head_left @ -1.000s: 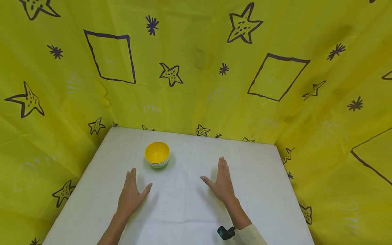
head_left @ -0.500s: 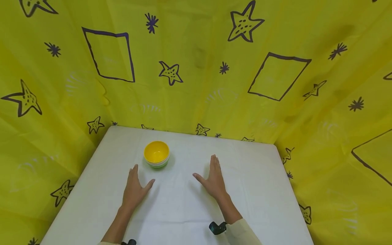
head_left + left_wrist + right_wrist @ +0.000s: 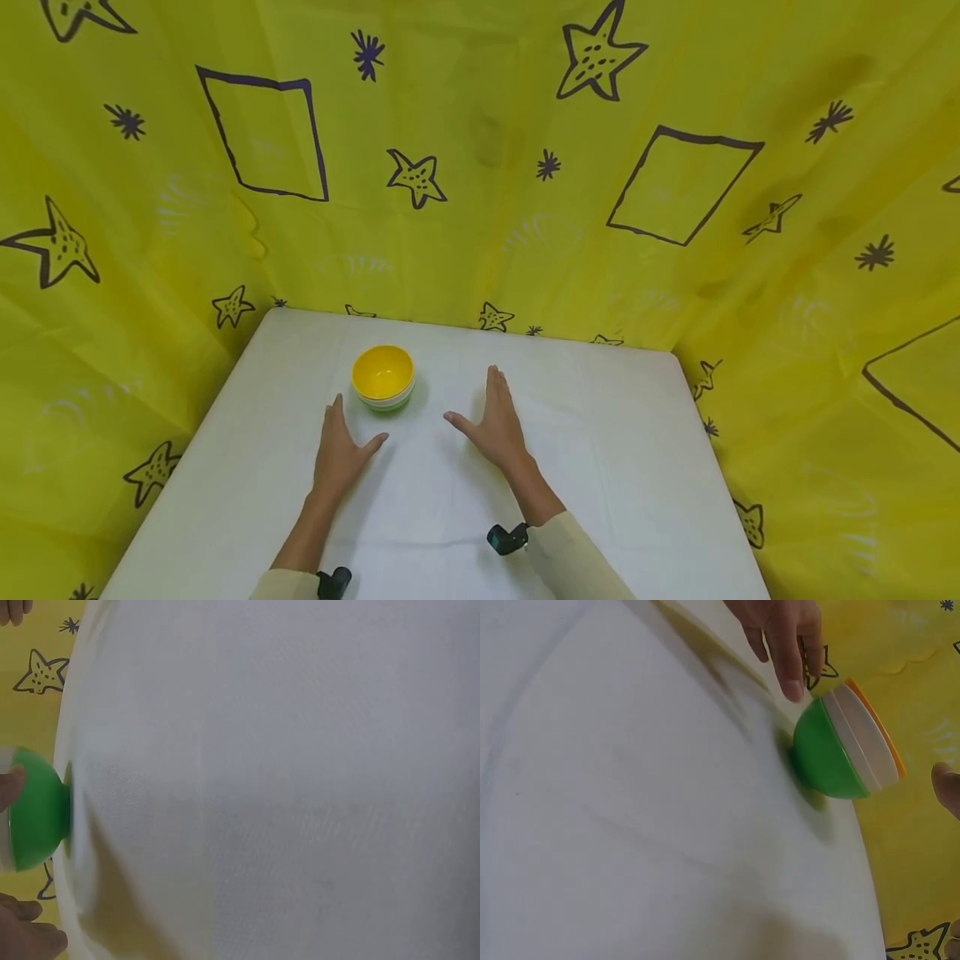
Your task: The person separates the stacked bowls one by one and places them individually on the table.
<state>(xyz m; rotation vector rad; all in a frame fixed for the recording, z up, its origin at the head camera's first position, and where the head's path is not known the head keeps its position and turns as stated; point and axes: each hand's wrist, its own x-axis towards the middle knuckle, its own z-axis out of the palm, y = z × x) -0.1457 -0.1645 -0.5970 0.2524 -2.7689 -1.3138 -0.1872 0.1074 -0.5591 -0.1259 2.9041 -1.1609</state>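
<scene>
A stack of nested bowls [image 3: 383, 373] stands on the white-covered table, yellow on top, white in the middle and green at the bottom. My left hand [image 3: 339, 457] hovers just in front and to the left of the stack, fingers straight and thumb spread. To the right of the bowls is my right hand [image 3: 495, 425], its fingers extended and its thumb pointing toward them. Neither hand touches the stack. In the left wrist view the green bowl [image 3: 36, 810] shows at the left edge. The right wrist view has the green bowl [image 3: 825, 754] under the white and yellow rims.
The white table cover [image 3: 600, 467] spreads around the bowls and toward the front. Yellow cloth [image 3: 465, 250] with drawn stars and frames hangs along the back and both sides of the table. A small dark device [image 3: 507, 539] sits at the right wrist.
Both hands have moved forward and closer to the bowls, the right one leftward and the left one slightly rightward. The bowl stack stays where it was.
</scene>
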